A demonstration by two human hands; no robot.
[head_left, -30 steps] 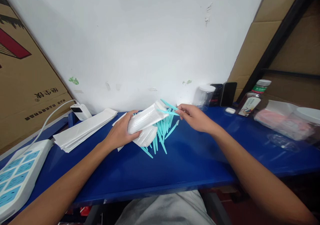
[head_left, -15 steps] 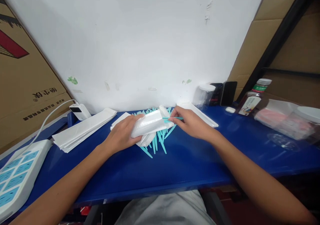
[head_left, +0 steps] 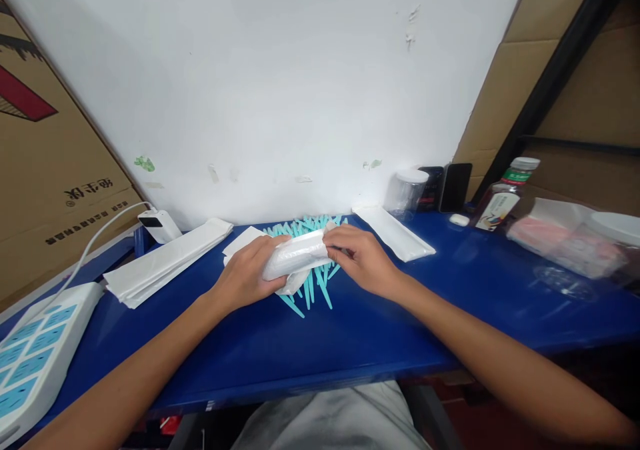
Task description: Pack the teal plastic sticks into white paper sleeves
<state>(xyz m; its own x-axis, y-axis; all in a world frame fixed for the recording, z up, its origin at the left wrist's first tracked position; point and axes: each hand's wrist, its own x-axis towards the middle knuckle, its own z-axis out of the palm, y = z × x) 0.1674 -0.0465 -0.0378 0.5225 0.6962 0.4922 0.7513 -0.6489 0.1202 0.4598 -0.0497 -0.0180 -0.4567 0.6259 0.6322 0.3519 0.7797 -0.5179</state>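
Note:
My left hand (head_left: 253, 271) is wrapped round a white plastic bag (head_left: 299, 255), which lies sideways above the table. At the bag's right end my right hand (head_left: 361, 255) is closed, thumb and fingers pinching its edge. Whether a stick is also between those fingers is hidden. Beneath the bag a heap of thin turquoise plastic sticks (head_left: 320, 289) spreads over the blue table (head_left: 380, 343). Some sticks stick out behind the bag and some towards me.
To the left lie a stack of flat white bags (head_left: 167, 261), a white charging device (head_left: 159, 226) and a power strip (head_left: 47, 350). Rightward are another white bag (head_left: 397, 233), a clear jar (head_left: 409, 193), phones (head_left: 455, 188), a bottle (head_left: 505, 197) and a pink-filled pack (head_left: 565, 237).
My right hand has moved left against the bag's end. The turquoise stick it held at the opening no longer shows. My left hand keeps its grip on the bag.

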